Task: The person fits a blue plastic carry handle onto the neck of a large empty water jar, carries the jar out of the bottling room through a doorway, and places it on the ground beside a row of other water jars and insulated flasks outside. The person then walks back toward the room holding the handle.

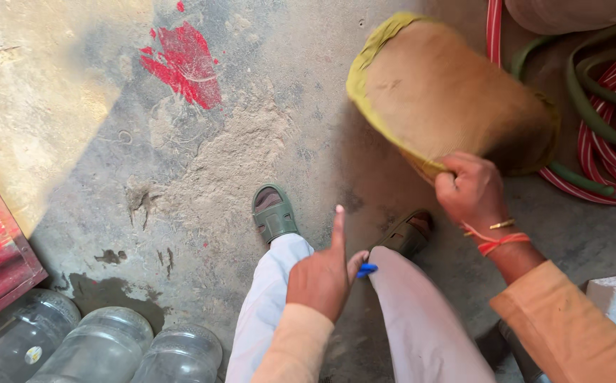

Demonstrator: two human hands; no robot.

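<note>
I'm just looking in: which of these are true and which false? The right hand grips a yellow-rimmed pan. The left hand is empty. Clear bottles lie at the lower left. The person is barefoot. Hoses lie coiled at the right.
1. The right hand grips the rim of a yellow-rimmed pan. True.
2. The left hand is empty. False: it holds a small blue object, forefinger pointing up.
3. Clear plastic bottles lie at the lower left. True.
4. The person is barefoot. False: they wear green sandals.
5. Red-striped and green hoses lie coiled at the right. True.
</note>
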